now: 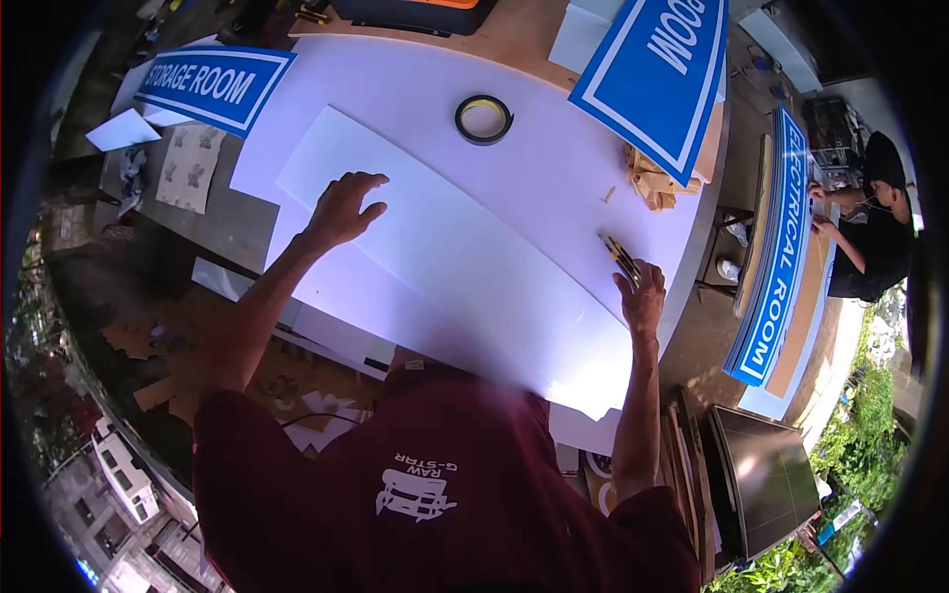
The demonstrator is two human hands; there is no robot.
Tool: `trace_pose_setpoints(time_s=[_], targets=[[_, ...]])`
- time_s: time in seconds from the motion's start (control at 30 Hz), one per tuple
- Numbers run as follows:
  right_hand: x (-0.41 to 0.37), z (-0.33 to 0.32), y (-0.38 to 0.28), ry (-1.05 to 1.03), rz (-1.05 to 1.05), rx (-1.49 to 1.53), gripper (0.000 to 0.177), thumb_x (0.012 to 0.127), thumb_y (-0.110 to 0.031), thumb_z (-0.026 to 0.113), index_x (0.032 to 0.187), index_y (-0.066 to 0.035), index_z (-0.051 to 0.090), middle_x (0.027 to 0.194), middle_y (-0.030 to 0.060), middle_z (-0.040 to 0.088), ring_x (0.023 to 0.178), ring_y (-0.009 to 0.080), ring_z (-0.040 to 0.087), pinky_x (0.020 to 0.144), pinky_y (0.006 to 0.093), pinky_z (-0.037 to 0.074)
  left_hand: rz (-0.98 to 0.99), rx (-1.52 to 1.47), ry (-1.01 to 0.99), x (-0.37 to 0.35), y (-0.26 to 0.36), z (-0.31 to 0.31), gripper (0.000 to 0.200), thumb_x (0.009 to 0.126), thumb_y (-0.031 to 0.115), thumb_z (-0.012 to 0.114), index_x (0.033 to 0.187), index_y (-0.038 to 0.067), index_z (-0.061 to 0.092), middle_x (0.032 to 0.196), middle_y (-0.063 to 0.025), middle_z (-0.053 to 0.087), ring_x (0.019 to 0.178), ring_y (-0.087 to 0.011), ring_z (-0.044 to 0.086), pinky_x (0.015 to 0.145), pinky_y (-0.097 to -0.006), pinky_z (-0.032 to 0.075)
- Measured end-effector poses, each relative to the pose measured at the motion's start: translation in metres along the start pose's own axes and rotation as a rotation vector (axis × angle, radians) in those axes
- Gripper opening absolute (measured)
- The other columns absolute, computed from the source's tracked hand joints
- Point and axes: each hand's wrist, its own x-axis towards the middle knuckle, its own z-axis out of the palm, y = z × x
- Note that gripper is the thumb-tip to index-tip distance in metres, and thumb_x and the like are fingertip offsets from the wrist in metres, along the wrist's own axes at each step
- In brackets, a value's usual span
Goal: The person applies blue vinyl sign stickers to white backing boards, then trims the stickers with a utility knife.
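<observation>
A long pale panel [445, 237] lies slantwise across the white sheet [395, 74] on the table. Above the panel's left part is my left hand [344, 208], fingers bent and thumb apart, holding nothing. My right hand [643, 296], beyond the panel's right end, has a yellow and black cutter [621, 259] at its fingertips. Its fingers are curled around the cutter's near end. A roll of dark tape [483, 120] rests flat on the white sheet between the hands, farther back.
Blue signs lie at the back left [219, 89] and back right [657, 84]. Crumpled brown paper [656, 182] is near the right sign. Another person [870, 227] works at the far right beside a stack of blue signs [776, 267]. An orange and black case [420, 14] stands at the back.
</observation>
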Motion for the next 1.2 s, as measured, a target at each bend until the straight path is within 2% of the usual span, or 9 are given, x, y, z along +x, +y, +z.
trace_pose_setpoints(time_s=[0.1, 0.23, 0.47, 0.63, 0.77, 0.83, 0.93, 1.03, 1.2], targets=[[-0.018, 0.011, -0.004, -0.005, -0.048, -0.118, 0.066, 0.085, -0.027, 0.083, 0.142, -0.011, 0.054, 0.139, 0.0106, 0.056, 0.128, 0.0316, 0.052, 0.102, 0.0533, 0.042, -0.166, 0.098, 0.207, 0.009, -0.042, 0.029, 0.045, 0.095, 0.024, 0.073, 0.134, 0.004, 0.060, 0.132, -0.0165, 0.065, 0.123, -0.0373, 0.059, 0.103, -0.0483, 0.049], [-0.012, 0.015, -0.001, -0.012, -0.049, -0.174, 0.062, 0.088, -0.021, 0.079, 0.144, -0.011, 0.054, 0.134, 0.0091, 0.059, 0.124, 0.0310, 0.054, 0.101, 0.0493, 0.042, -0.207, 0.183, 0.304, 0.022, -0.074, 0.023, 0.050, 0.093, 0.023, 0.075, 0.136, 0.003, 0.058, 0.132, -0.0182, 0.064, 0.121, -0.0394, 0.058, 0.103, -0.0494, 0.049], [0.022, 0.021, -0.009, 0.033, -0.071, -0.278, 0.017, 0.099, -0.014, 0.061, 0.116, -0.008, 0.062, 0.110, 0.0073, 0.061, 0.105, 0.0285, 0.057, 0.089, 0.0451, 0.042, 0.290, 0.147, 0.159, 0.107, -0.001, 0.034, 0.065, 0.087, 0.030, 0.081, 0.142, 0.008, 0.054, 0.142, -0.0107, 0.059, 0.130, -0.0322, 0.053, 0.104, -0.0493, 0.044], [0.014, 0.024, -0.061, 0.160, 0.135, 0.107, 0.031, 0.102, -0.013, 0.057, 0.132, -0.005, 0.059, 0.116, 0.0138, 0.066, 0.107, 0.0294, 0.062, 0.092, 0.0462, 0.047, 0.338, 0.228, 0.019, 0.157, 0.049, 0.066, 0.076, 0.077, 0.036, 0.088, 0.143, 0.016, 0.055, 0.141, -0.0027, 0.060, 0.128, -0.0257, 0.048, 0.098, -0.0444, 0.036], [-0.015, 0.002, -0.178, 0.112, 0.540, 0.851, 0.049, 0.099, -0.020, 0.061, 0.145, -0.003, 0.053, 0.121, 0.0140, 0.067, 0.111, 0.0254, 0.063, 0.095, 0.0404, 0.049, 0.493, 0.132, 0.175, 0.186, 0.031, 0.098, 0.022, 0.075, 0.025, 0.086, 0.091, 0.012, 0.078, 0.093, 0.0018, 0.072, 0.111, -0.0188, 0.054, 0.093, -0.0432, 0.034], [-0.032, 0.017, -0.222, 0.193, 0.694, 1.201, 0.055, 0.097, -0.028, 0.068, 0.141, 0.002, 0.055, 0.103, 0.0082, 0.064, 0.095, 0.0154, 0.059, 0.085, 0.0330, 0.048, 0.541, 0.017, 0.201, 0.177, 0.031, 0.075, 0.021, 0.080, 0.021, 0.083, 0.096, 0.009, 0.077, 0.096, -0.0024, 0.073, 0.107, -0.0228, 0.058, 0.093, -0.0433, 0.039], [-0.048, 0.040, -0.320, 0.181, 0.811, 1.340, 0.044, 0.095, -0.029, 0.075, 0.123, 0.003, 0.062, 0.078, 0.0002, 0.057, 0.070, 0.0077, 0.052, 0.065, 0.0275, 0.044, 0.193, -0.675, -0.109, 0.129, 0.003, -0.001, 0.021, 0.097, 0.021, 0.071, 0.106, 0.002, 0.071, 0.100, -0.0112, 0.071, 0.101, -0.0278, 0.065, 0.090, -0.0406, 0.050], [-0.035, 0.057, -0.393, 0.027, 0.868, 1.170, 0.033, 0.096, -0.030, 0.074, 0.104, 0.001, 0.067, 0.066, -0.0018, 0.052, 0.060, 0.0080, 0.049, 0.056, 0.0263, 0.040, -0.016, -1.225, -0.413, 0.078, -0.063, -0.049, 0.030, 0.104, 0.032, 0.064, 0.116, 0.006, 0.070, 0.103, -0.0007, 0.069, 0.102, -0.0128, 0.056, 0.098, -0.0331, 0.041], [-0.034, 0.134, -0.412, 0.045, 0.618, 0.428, 0.036, 0.095, -0.027, 0.073, 0.122, -0.003, 0.069, 0.099, 0.0170, 0.064, 0.086, 0.0286, 0.066, 0.079, 0.0431, 0.055, -0.088, -1.364, -0.226, 0.004, -0.203, -0.070, 0.040, 0.102, 0.029, 0.067, 0.131, 0.001, 0.069, 0.144, -0.0038, 0.060, 0.117, -0.0173, 0.056, 0.107, -0.0364, 0.038]])
